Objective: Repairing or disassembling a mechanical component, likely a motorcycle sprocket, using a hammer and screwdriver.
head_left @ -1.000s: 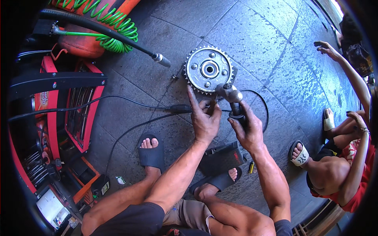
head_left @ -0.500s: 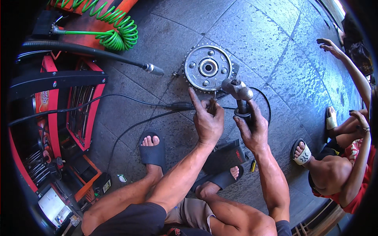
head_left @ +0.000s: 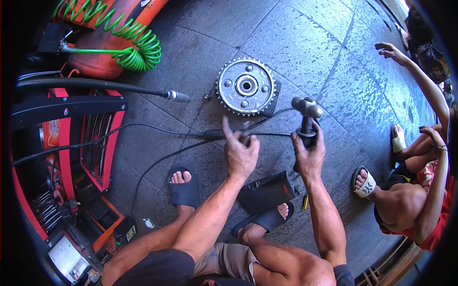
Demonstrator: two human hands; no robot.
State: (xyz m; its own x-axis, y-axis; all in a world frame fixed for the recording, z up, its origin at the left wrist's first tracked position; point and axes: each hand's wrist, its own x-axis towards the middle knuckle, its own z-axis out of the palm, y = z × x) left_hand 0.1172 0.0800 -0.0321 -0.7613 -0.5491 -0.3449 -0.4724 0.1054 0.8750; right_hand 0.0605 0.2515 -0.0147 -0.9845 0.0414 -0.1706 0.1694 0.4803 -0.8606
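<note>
A toothed metal sprocket [head_left: 245, 71] with bolts and a central bearing lies over a dark block [head_left: 273, 99] on the floor. Below it, my left hand [head_left: 242, 153] has its index finger pointing up; the thumb and other fingers close around something blurred, too small to make out. To the right, my right hand [head_left: 310, 155] grips a metal hammer [head_left: 311, 108] upright, its head just below and right of the sprocket. Black cables [head_left: 181, 133] run across the floor behind my hands. A dark case [head_left: 262, 195] lies between my feet, beside a small yellow tool [head_left: 305, 202].
Red tool racks [head_left: 109, 157] stand at the left, below an orange tank [head_left: 98, 62] with a green coiled hose [head_left: 138, 55] and a black hose with metal nozzle [head_left: 175, 96]. Another person [head_left: 410, 207] sits at the right, an arm reaching up; more dark clothing [head_left: 424, 57] shows behind.
My left hand has drawn slightly left and down from the sprocket's edge. My right hand with the hammer has shifted right, opening a wider gap between my hands.
</note>
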